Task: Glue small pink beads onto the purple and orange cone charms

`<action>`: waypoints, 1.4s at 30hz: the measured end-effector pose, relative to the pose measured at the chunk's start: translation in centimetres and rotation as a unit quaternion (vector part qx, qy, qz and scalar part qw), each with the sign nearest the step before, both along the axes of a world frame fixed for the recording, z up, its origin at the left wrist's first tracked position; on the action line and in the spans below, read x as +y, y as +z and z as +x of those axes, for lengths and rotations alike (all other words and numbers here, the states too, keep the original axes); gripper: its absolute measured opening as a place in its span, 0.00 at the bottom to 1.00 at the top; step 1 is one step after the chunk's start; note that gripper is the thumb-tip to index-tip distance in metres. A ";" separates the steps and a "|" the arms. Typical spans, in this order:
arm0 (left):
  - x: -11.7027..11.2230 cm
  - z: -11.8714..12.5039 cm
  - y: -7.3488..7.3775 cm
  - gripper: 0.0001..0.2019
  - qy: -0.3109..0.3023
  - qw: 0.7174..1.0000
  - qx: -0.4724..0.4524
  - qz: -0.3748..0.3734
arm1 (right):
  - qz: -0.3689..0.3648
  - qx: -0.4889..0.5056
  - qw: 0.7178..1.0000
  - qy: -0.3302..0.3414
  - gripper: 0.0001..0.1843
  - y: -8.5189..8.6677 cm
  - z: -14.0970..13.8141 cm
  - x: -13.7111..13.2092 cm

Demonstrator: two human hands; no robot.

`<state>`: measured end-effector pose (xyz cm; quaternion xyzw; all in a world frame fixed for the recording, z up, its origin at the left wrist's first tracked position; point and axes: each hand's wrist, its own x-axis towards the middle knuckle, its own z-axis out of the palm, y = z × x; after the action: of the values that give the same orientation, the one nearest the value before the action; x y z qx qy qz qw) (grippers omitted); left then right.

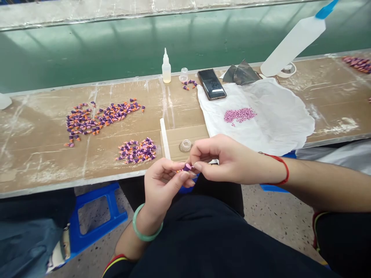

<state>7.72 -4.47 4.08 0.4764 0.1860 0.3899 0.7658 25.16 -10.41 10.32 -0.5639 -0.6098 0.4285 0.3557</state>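
Note:
Between the thumb and fingers of my left hand [164, 183] is a small purple, pink and orange figurine [187, 167]. My right hand [222, 160] is pinched closed right beside it, its fingertips at the figurine's pink end; anything in that pinch is too small to make out. Just beyond my hands, a small clear round dish [185, 145] rests on a cardboard piece [199, 133], with a white strip [164, 137] along its left side. To the left lie a near pile of similar figurines [138, 150] and a larger, farther pile [87, 119].
Small pink-and-white pieces [240, 115] lie on a white cloth [278, 116], beside a phone [212, 84]. Farther back stand a dropper bottle [166, 69] and a clear cap [183, 74]. A large white bottle [292, 46] leans near a tape roll [288, 70]. Blue stools [95, 216] are below.

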 end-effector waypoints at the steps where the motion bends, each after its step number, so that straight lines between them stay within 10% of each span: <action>1: 0.0 0.0 0.0 0.06 -0.004 1.000 -0.006 -0.001 | 0.000 0.000 1.000 0.000 0.05 0.0 0.0 0.0; 42: -0.3 0.2 0.6 0.08 -0.012 0.997 0.075 0.007 | 0.105 -0.172 0.979 -0.045 0.08 0.4 0.2 -1.6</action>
<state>7.94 -4.74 4.69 0.5119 0.2338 0.3452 0.7511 25.32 -11.96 10.75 -0.6156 -0.6772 0.2425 0.3218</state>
